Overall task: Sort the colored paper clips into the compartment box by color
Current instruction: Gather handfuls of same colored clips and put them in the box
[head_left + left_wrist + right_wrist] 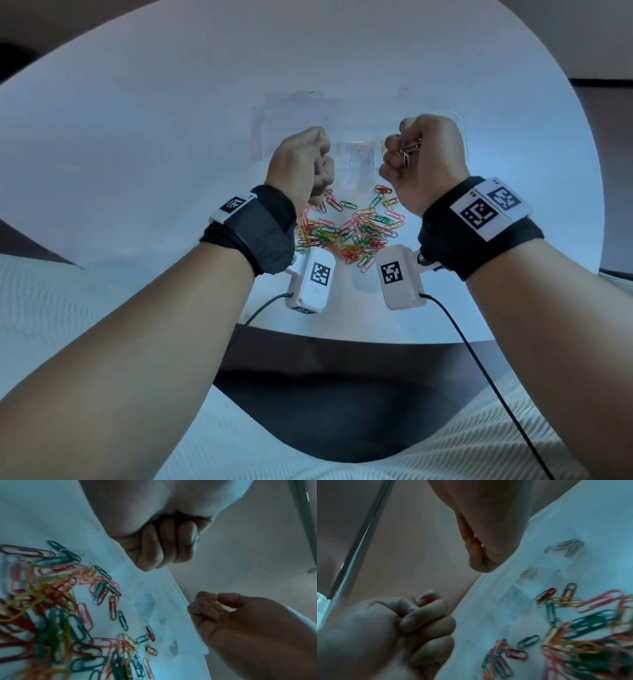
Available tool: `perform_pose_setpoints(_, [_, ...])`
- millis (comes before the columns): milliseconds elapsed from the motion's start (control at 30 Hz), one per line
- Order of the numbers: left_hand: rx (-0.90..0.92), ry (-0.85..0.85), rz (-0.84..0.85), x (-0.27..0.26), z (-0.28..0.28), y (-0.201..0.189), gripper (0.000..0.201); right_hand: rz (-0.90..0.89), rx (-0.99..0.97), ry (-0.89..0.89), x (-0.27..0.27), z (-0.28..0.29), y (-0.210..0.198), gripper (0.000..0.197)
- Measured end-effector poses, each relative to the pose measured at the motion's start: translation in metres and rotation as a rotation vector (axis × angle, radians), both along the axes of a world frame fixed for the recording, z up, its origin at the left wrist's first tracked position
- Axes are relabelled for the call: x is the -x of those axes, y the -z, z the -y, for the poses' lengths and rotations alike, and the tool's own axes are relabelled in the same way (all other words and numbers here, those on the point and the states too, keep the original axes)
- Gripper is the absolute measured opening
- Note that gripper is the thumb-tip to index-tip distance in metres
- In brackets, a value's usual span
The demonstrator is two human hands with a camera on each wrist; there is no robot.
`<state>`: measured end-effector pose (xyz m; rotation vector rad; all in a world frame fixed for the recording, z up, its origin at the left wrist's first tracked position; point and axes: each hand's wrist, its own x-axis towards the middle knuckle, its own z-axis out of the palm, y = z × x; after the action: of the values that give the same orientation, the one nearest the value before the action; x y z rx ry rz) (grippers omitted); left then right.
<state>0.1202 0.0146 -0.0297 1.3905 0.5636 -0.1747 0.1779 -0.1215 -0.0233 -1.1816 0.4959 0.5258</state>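
A loose pile of red, pink, yellow and green paper clips [349, 233] [51, 608] [590, 628] lies on the white table. Behind it stands the clear compartment box [260, 137] [513, 601], faint against the table, with a few dark clips [566, 546] and pale clips [527, 574] in separate cells. Both hands hover above the pile in front of the box. My right hand [404, 154] [216, 608] grips a small bunch of clips [409, 152]. My left hand [322, 171] [168, 545] [423, 618] is curled into a fist, and one wire loop [199, 538] peeks out by a fingertip.
The round white table [171, 137] has its front edge just below the wrists. A white wrist camera [313, 277] [400, 277] hangs under each wrist, each trailing a black cable toward me. Dark floor shows beyond the table.
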Motion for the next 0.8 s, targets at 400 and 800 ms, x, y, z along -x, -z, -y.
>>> perform_pose_setpoints(400, [-0.356,0.044,-0.117,-0.020,0.005,0.001,0.031,-0.048,0.013,-0.200,-0.008,-0.004,-0.014,0.071])
perform_pose_setpoints(800, [-0.208,0.059,-0.175,-0.055,0.025,-0.009,0.017,0.000,-0.023,-0.015,-0.006,0.014,-0.024,0.052])
